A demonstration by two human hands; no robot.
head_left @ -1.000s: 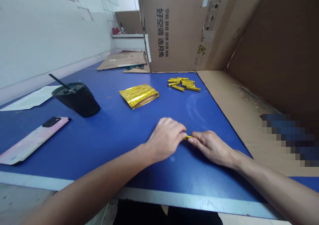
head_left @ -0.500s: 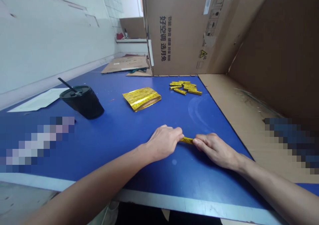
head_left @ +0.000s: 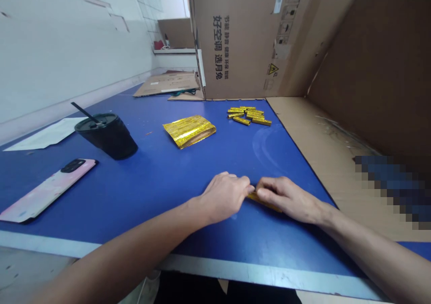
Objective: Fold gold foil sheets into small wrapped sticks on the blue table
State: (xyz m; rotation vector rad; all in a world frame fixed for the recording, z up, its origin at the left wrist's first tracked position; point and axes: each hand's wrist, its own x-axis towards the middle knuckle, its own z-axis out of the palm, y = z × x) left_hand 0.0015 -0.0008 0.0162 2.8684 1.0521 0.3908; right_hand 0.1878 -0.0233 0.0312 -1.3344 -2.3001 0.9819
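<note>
Phone [head_left: 50, 188] in pink-and-white case, lens block up, well left of left hand [head_left: 226, 199], flat on blue tabletop [head_left: 151, 178]. White paper sheet [head_left: 40, 134] beyond phone, partly behind black lidded tumbler [head_left: 112, 140] with dark straw [head_left: 84, 112]; tumbler upright, left of left hand and farther out. Gold foil packet [head_left: 190, 131] lies ahead of left hand and a bit left, open edge towards the hands. Left hand: fingers drawn in narrow, pinching left end of gold foil strip [head_left: 264, 203]. Strip sits low, just over or on tabletop (can't tell which), running from left fingertips to under right hand [head_left: 286, 199]. Pile of gold foil pieces [head_left: 249, 115], narrow, jumbled close together, well ahead of both hands. Right hand: gripping strip, thumb laid along it, fingertips near left hand's. Printed cardboard box [head_left: 249, 39] stands beyond pile. Brown cardboard sheet [head_left: 367, 196] lies right of right hand.
</note>
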